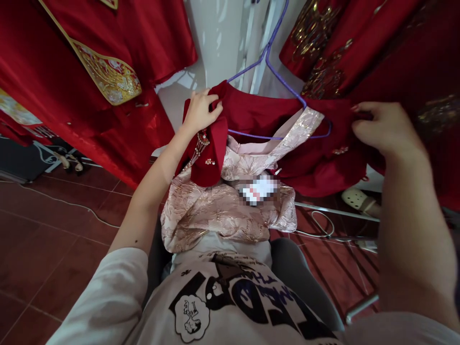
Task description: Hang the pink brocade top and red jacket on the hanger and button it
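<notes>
A deep red satin jacket (251, 117) with a pink-gold brocade lining (219, 215) hangs open across my lap area. My left hand (201, 112) grips its upper left front edge, just above a small beaded gold ornament (201, 146). My right hand (386, 129) pinches the opposite upper edge. A purple wire hanger (283, 72) runs inside the neck of the jacket, with its hook rising toward the wall. A pixelated label (258, 189) sits on the lining, its text unreadable.
Red garments with gold embroidery hang at the left (89, 72) and right (359, 48). Below lie a red-brown tiled floor (53, 239) with a white cable (68, 206), a metal rail (336, 211), a white clog (359, 201) and a grey seat (294, 273).
</notes>
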The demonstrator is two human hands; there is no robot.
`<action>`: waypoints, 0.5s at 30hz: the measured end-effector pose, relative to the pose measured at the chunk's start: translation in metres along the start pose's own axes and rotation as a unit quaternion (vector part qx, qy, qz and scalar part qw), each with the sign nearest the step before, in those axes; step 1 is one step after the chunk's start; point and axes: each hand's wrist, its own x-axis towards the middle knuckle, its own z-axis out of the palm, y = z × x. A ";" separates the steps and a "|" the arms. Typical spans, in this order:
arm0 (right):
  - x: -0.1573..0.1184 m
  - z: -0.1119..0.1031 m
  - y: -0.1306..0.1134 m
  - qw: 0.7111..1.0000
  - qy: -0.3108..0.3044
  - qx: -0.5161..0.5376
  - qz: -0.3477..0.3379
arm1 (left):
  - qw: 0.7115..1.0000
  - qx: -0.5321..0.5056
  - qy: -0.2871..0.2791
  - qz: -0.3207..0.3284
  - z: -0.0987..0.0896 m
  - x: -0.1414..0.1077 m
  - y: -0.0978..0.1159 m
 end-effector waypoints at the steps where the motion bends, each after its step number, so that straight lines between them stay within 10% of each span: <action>1: -0.002 0.001 -0.007 1.000 -0.006 0.015 0.025 | 1.000 0.009 0.020 -0.010 0.002 -0.001 0.001; 8: -0.017 0.045 -0.059 0.947 -0.021 0.320 0.030 | 0.998 0.005 0.059 -0.030 0.023 -0.003 0.009; 15: -0.040 0.128 -0.101 0.917 -0.121 0.376 -0.060 | 0.980 -0.050 0.186 -0.051 0.045 -0.007 0.011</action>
